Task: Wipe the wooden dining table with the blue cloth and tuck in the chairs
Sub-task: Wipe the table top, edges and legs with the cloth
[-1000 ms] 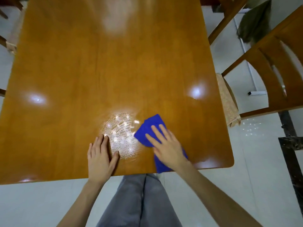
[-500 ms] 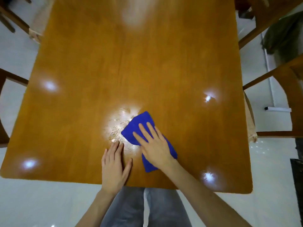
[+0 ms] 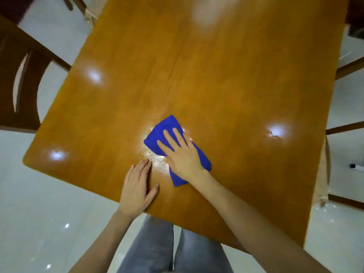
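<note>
The folded blue cloth (image 3: 165, 129) lies on the wooden dining table (image 3: 216, 75) near its front edge. My right hand (image 3: 181, 152) presses flat on the cloth, fingers spread and pointing away from me. A patch of wet, speckled residue (image 3: 155, 159) shows at the cloth's left side. My left hand (image 3: 136, 191) rests palm down on the bare wood just in front of that patch, holding nothing. A dark wooden chair (image 3: 21, 79) stands off the table's left side, and another chair (image 3: 346, 133) with a beige cushion stands at the right.
White tiled floor (image 3: 39, 213) surrounds the table. A further chair (image 3: 78, 4) shows at the top left. A small white marker-like object (image 3: 356, 166) lies on the floor at the right. My grey-trousered legs (image 3: 169, 249) stand against the table's front edge.
My right hand has slid the cloth leftwards over the wet patch, covering more of it. My left hand stays flat on the table. The view has swung, so the table looks tilted.
</note>
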